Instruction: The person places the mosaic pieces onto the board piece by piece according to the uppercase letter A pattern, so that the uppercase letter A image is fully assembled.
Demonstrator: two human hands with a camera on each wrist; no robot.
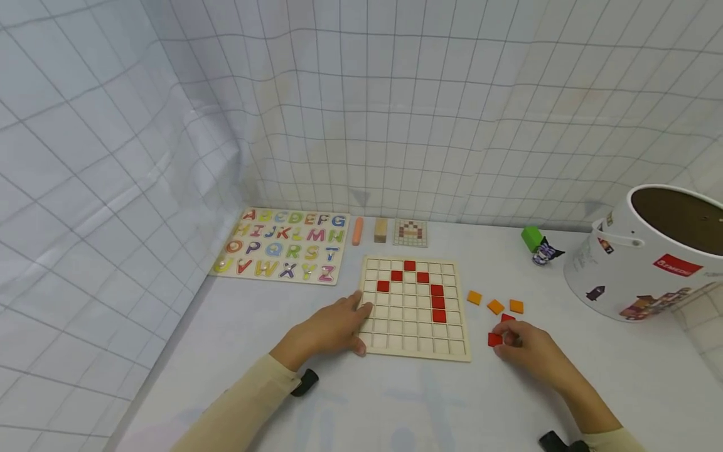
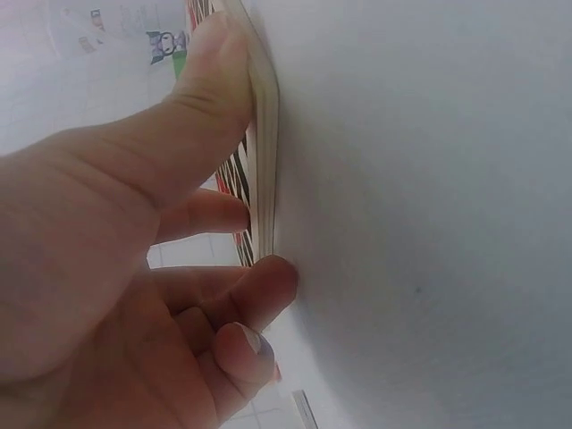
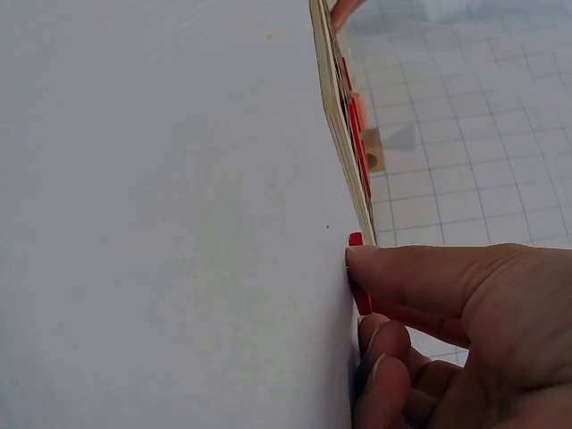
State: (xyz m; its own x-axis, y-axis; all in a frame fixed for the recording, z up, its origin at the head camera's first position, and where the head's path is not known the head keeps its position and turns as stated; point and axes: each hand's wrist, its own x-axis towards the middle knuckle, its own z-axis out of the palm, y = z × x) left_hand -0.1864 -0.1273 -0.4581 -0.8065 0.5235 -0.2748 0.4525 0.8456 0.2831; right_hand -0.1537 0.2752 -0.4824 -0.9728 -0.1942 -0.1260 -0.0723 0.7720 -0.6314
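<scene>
A pale wooden grid board (image 1: pixel 409 339) lies flat, with several red square tiles (image 1: pixel 438 302) set in it, peaked at the top with a column down the right. My left hand (image 1: pixel 336 323) rests at the board's left side; in the left wrist view its thumb and fingertips touch the edge. To the right of the board, my right hand (image 1: pixel 533 351) pinches a red tile (image 3: pixel 360 299) between thumb and fingers, low over the table. Another red tile (image 1: pixel 508 318) lies just beyond those fingers, partly hidden. Three orange tiles, such as this orange tile (image 1: pixel 496 307), lie farther back.
An alphabet puzzle board (image 1: pixel 282 246) lies back left. Behind the grid board are an orange stick (image 1: pixel 358 231), a wooden block (image 1: pixel 381 230) and a small pattern card (image 1: pixel 410 232). A green block (image 1: pixel 531 238), a small figurine (image 1: pixel 545 252) and a white bucket (image 1: pixel 610 270) stand at the right.
</scene>
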